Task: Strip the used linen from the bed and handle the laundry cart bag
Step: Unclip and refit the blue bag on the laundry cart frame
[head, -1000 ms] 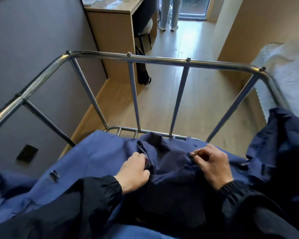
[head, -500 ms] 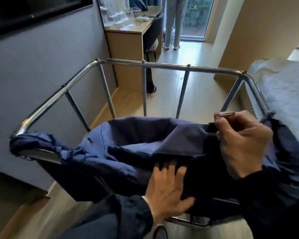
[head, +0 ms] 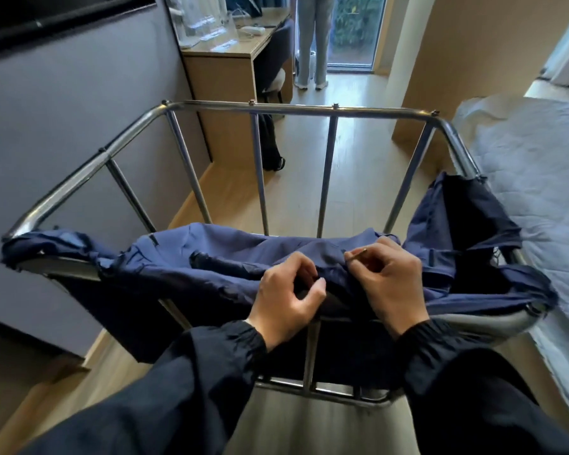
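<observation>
A dark blue laundry bag (head: 211,257) hangs slack inside a chrome laundry cart frame (head: 293,108). Its corners are hooked over the frame's near left and right corners; the far rail is bare. My left hand (head: 288,295) pinches a fold of the bag's near edge over the near rail. My right hand (head: 391,280), just to the right, grips the same edge, with a small thin brownish piece showing between its fingertips. The bed (head: 532,178) with pale grey linen lies to the right of the cart.
A grey wall runs along the left, close to the cart. A wooden desk (head: 224,70) with a chair stands beyond the cart, and a dark bag (head: 270,142) leans at its foot. A person's legs (head: 312,44) stand by the glass door. Wooden floor shows ahead.
My view has risen and pulled back from the cart. My right hand dropped from the right rail to the bag's near edge; my left hand went from flat on the cloth to pinching it.
</observation>
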